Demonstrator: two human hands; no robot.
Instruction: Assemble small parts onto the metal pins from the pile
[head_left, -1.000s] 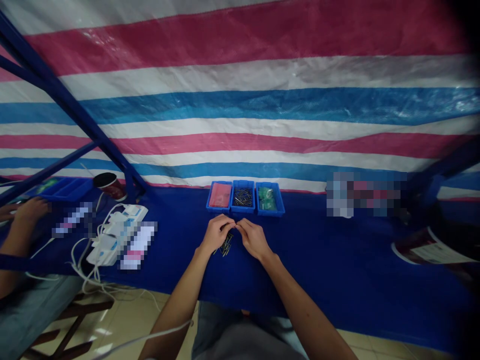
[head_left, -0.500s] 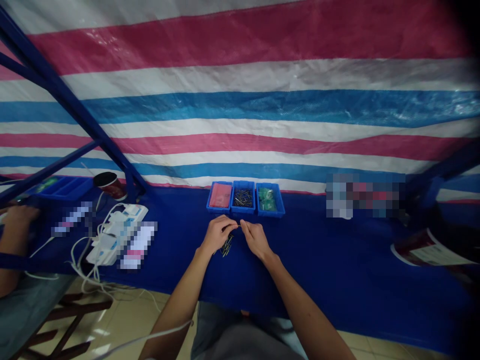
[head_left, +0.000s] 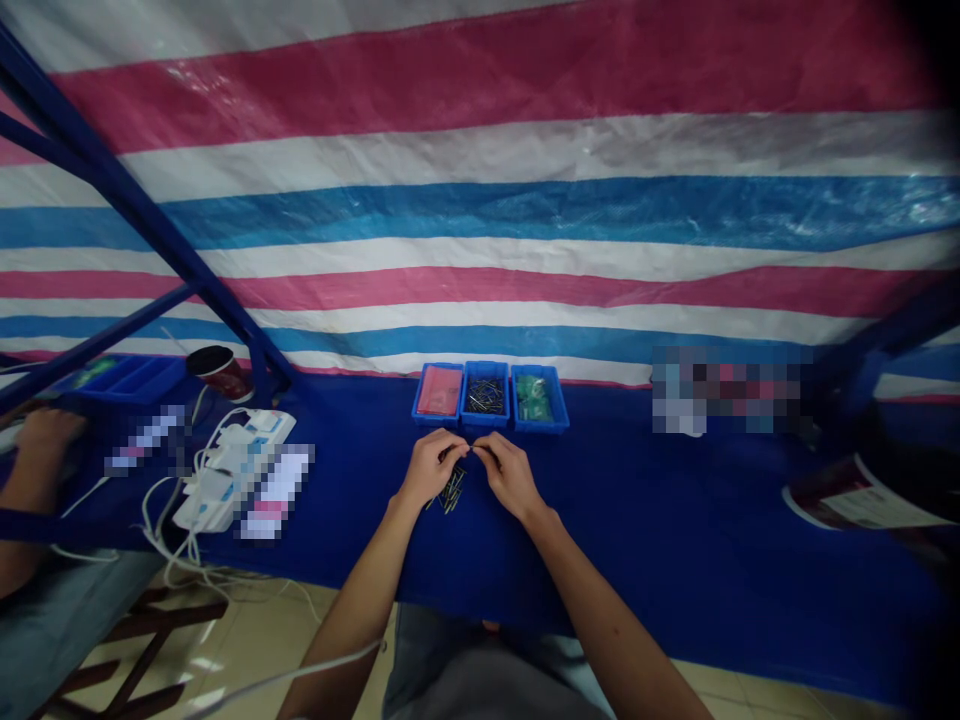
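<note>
Over the blue surface (head_left: 637, 520), I've got left hand (head_left: 429, 468) and right hand (head_left: 510, 472) pinched closed, can't tell on what, thin metal pins (head_left: 451, 494) loose beside the left, so a low sweep could scatter them.

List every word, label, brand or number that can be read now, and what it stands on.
No text can be read.
Maroon container: label too blurred.
Cup: any print too small.
Power strip: markings too small.
Pixelated patches: nothing legible.
Bins: no text made out.
</note>
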